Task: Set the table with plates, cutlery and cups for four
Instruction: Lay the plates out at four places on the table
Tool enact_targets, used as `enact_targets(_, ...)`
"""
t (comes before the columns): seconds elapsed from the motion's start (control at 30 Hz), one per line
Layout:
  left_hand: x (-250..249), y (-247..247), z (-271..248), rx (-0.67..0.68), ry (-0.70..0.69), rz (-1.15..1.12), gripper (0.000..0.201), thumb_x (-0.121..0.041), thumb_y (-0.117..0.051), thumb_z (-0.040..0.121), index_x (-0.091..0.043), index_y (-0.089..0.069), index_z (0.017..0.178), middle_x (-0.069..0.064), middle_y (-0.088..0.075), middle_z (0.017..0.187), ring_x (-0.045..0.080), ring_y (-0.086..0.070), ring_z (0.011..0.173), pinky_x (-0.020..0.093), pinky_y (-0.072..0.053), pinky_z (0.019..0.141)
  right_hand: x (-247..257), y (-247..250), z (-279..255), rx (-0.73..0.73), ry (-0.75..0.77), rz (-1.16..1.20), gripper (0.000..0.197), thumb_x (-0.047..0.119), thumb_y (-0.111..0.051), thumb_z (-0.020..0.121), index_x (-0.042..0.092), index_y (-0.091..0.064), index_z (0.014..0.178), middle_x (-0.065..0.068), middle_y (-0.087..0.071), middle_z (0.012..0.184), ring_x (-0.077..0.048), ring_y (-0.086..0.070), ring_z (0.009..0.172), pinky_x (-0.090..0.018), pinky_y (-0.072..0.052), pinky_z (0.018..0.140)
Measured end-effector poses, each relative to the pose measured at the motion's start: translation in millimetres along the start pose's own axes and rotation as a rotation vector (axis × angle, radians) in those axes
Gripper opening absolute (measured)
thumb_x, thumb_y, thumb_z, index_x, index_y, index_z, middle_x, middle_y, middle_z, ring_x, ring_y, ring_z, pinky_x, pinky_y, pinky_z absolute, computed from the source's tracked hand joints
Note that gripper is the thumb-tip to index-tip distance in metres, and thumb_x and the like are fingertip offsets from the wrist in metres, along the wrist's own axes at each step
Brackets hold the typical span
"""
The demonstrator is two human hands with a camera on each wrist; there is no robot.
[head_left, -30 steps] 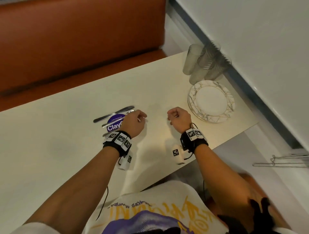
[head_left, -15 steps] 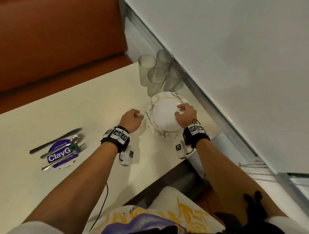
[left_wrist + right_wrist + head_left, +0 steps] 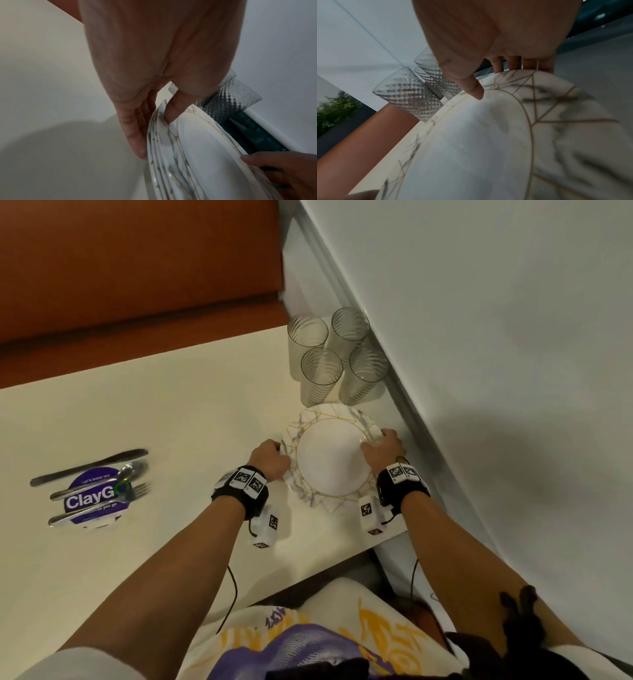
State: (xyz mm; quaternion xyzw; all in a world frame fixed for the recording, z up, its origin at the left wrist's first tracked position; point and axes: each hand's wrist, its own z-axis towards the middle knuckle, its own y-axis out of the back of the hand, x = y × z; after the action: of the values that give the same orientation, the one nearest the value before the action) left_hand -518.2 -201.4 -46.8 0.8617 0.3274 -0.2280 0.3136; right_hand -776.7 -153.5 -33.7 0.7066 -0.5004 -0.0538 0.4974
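Both hands now on plate stack, near table edge.
L hand and R hand, off the plates 1 s ago, now pinch opposite rims of the stacked plates, thumbs on top; lift likely next. Four ribbed glasses just beyond; cutlery untouched, well left.

plate stack: I can't count the plates | right hand fingers: tips hidden behind rim | sticker: small print unreadable, cutlery blurred
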Motion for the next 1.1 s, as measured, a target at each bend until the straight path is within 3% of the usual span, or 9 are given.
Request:
enact_targets(0.27,45.2,50.0,-23.5,-0.137,0.107,-0.461,0.051,-0.064,-0.051,0.082,-0.022,-0.059,0.108,0.010,-0.070,0.111,0.031,-0.069,0.101,0.056,-0.059,0.091,28.1,-40.0,-44.4,0.101,0.038,0.094,0.056,0.043,-0.066,0.091,0.011,-0.044,0.131,-0.004,-0.055,0.104,-0.024,-0.054,0.086,-0.032,-0.043,0.073)
enact_targets(0.37,76.3,83.6,-35.7,-0.220,0.074,-0.552,0.063,-0.059,-0.046,0.092,-0.008,-0.060,0.126,0.025,-0.064,0.123,0.031,-0.063,0.105,0.061,-0.050,0.103,52.4,-68.7,-68.3,0.115,0.096,0.121,0.055,0.043,-0.067,0.090,0.010,-0.046,0.129,-0.006,-0.059,0.105,-0.025,-0.055,0.087,-0.032,-0.044,0.073)
enact_targets(0.47,114.7,120.8,-51.4,-0.267,0.075,-0.756,0.055,-0.052,-0.053,0.094,-0.019,-0.059,0.138,0.009,-0.066,0.135,0.028,-0.061,0.124,0.054,-0.045,0.112,85.1,-94.2,-95.8,0.110,0.163,0.183,0.051,0.041,-0.066,0.092,0.010,-0.048,0.129,-0.010,-0.063,0.107,-0.028,-0.059,0.088,-0.034,-0.048,0.074)
enact_targets(0.6,146.6,169.5,-98.5,-0.239,0.067,-1.076,0.034,-0.015,-0.054,0.104,-0.016,-0.059,0.138,0.008,-0.076,0.118,0.026,-0.072,0.108,0.046,-0.055,0.096,131.5,-127.4,-135.2,0.114,0.256,0.234,0.048,0.043,-0.061,0.095,0.012,-0.048,0.129,-0.010,-0.065,0.100,-0.033,-0.066,0.088,-0.041,-0.056,0.079)
enact_targets(0.67,165.9,187.6,-117.5,-0.177,0.037,-1.186,0.032,-0.016,-0.051,0.106,-0.011,-0.061,0.135,0.010,-0.077,0.115,0.027,-0.073,0.106,0.045,-0.054,0.096,153.1,-143.6,-155.4,0.116,0.316,0.245,0.044,0.044,-0.058,0.097,0.013,-0.049,0.127,-0.007,-0.064,0.094,-0.032,-0.066,0.084,-0.041,-0.056,0.074)
enact_targets(0.77,202.8,211.7,-138.6,-0.113,-0.037,-1.330,0.041,-0.030,-0.053,0.106,-0.013,-0.059,0.142,0.015,-0.066,0.139,0.033,-0.062,0.130,0.055,-0.041,0.115,181.8,-164.1,-183.2,0.113,0.393,0.269,0.040,0.044,-0.055,0.098,0.014,-0.051,0.124,-0.002,-0.060,0.088,-0.026,-0.062,0.082,-0.036,-0.052,0.071)
enact_targets(0.9,234.7,239.2,-159.1,-0.112,-0.089,-1.372,0.056,-0.051,-0.056,0.102,-0.026,-0.049,0.152,0.012,-0.056,0.151,0.036,-0.054,0.138,0.060,-0.037,0.116,212.7,-185.0,-206.1,0.142,0.428,0.326,0.049,0.049,-0.053,0.094,0.017,-0.050,0.131,-0.004,-0.061,0.101,-0.030,-0.063,0.093,-0.051,-0.058,0.084)
enact_targets(1.0,252.6,253.7,-159.3,-0.274,0.034,-1.277,0.071,-0.068,-0.071,0.085,-0.034,-0.055,0.146,0.007,-0.066,0.140,0.036,-0.062,0.129,0.063,-0.049,0.104,233.1,-188.5,-213.4,0.146,0.481,0.305,0.045,0.042,-0.050,0.100,0.014,-0.047,0.135,-0.006,-0.063,0.114,-0.028,-0.059,0.101,-0.042,-0.051,0.088)
enact_targets(1.1,252.6,258.9,-161.0,-0.500,0.100,-1.146,0.081,-0.072,-0.068,0.083,-0.032,-0.049,0.151,-0.006,-0.056,0.144,0.021,-0.053,0.129,0.052,-0.048,0.104,251.0,-183.8,-215.5,0.140,0.493,0.291,0.033,0.036,-0.045,0.104,0.010,-0.052,0.124,-0.002,-0.060,0.100,-0.024,-0.057,0.092,-0.033,-0.044,0.076)
